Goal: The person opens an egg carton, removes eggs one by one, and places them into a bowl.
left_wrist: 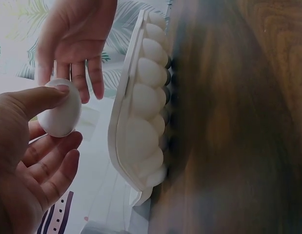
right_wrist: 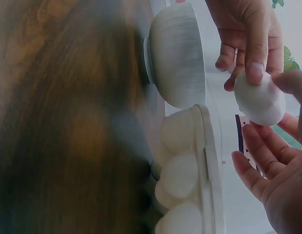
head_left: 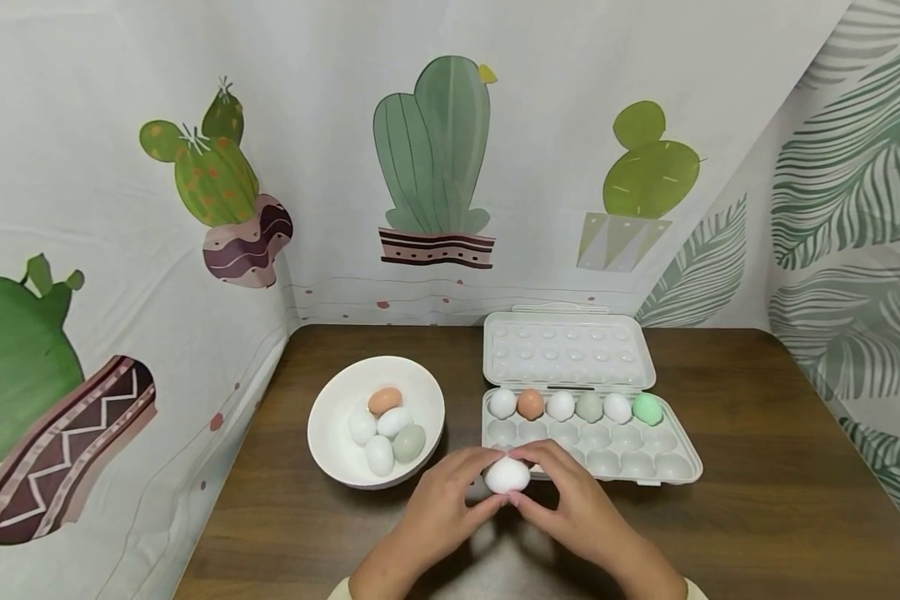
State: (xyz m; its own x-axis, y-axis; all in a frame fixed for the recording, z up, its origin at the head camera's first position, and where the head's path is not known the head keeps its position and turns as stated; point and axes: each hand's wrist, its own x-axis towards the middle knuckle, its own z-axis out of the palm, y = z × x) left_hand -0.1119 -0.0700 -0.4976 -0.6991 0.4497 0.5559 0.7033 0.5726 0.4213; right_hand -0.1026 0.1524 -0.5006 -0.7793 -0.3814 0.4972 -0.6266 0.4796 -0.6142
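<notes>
One white egg (head_left: 507,476) sits pinched by left hand (head_left: 446,498) and right hand (head_left: 576,508), egg carton (head_left: 627,437) beyond them; gentle pressure seems best.

Got a plain white egg (head_left: 507,476) here, smooth shell, long side running left-right, pinched up in the air between left hand (head_left: 444,497) and right hand (head_left: 572,500), just by the carton (head_left: 634,463).
</notes>
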